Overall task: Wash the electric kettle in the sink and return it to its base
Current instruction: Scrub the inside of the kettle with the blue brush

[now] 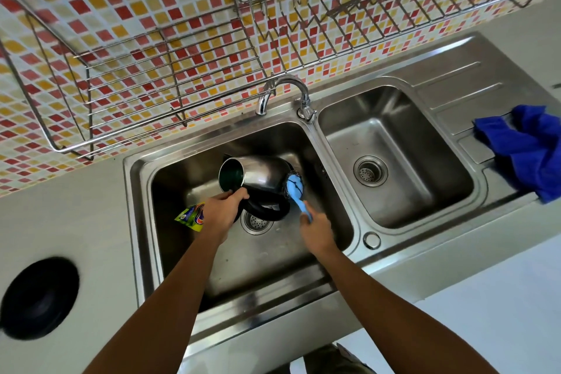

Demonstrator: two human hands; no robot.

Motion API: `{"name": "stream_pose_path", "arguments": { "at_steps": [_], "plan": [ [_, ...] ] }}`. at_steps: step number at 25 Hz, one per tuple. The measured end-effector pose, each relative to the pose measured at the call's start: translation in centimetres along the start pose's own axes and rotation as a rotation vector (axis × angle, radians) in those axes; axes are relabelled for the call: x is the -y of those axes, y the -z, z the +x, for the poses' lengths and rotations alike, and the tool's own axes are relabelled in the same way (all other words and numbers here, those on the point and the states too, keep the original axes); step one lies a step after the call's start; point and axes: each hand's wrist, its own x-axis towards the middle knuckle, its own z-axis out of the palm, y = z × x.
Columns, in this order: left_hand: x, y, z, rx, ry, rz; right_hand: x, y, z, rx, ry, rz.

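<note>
A steel electric kettle (pixel 258 174) lies tilted on its side over the left sink basin (pixel 188 167), its open mouth facing left. My left hand (pixel 223 211) grips its black handle near the rim. My right hand (pixel 317 231) holds a blue-handled scrub brush (pixel 296 188) whose head presses against the kettle's bottom end. The round black kettle base (pixel 39 297) sits on the counter at the far left.
A green-yellow detergent sachet (pixel 189 215) lies at the left basin's edge. The tap (pixel 291 91) arches above the basins. Right basin (pixel 394 161) holds nothing visible; a blue cloth (pixel 525 146) lies on the drainboard. Wire dish racks (pixel 151 70) hang on the tiled wall.
</note>
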Motion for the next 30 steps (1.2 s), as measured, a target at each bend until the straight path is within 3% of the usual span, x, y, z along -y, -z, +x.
{"name": "stream_pose_path", "arguments": {
  "at_steps": [4,6,8,10,13,18,22,24,27,30],
  "plan": [
    [0.8,0.2,0.1,-0.021,0.01,-0.034,1.4,-1.3,-2.6,0.197,0.409,0.055],
    [1.2,0.5,0.1,-0.005,0.009,-0.034,0.3,-0.6,-0.4,0.093,0.335,0.009],
    [1.7,0.6,0.0,0.013,-0.017,-0.009,0.0,0.5,2.0,-0.021,0.09,-0.03],
    [2.2,0.4,0.0,0.014,-0.045,0.005,0.9,0.8,1.9,-0.008,0.196,-0.043],
    [2.2,0.3,0.4,-0.001,-0.035,-0.012,2.0,-0.2,-0.3,0.182,0.478,-0.032],
    [2.3,0.4,-0.1,0.022,-0.058,-0.01,0.7,1.5,3.8,-0.027,0.155,-0.051],
    [2.6,0.4,0.4,0.044,-0.077,-0.032,2.9,0.1,0.9,0.223,0.49,0.005],
    [2.9,0.7,0.7,0.058,-0.087,-0.02,2.1,0.7,2.4,0.16,0.447,-0.007],
    [3.6,1.1,0.8,0.078,-0.116,0.049,1.3,2.2,5.2,0.013,0.119,-0.065],
    [3.7,1.1,1.3,0.065,-0.131,0.101,2.8,1.6,3.1,0.146,0.369,-0.01]
  ]
}}
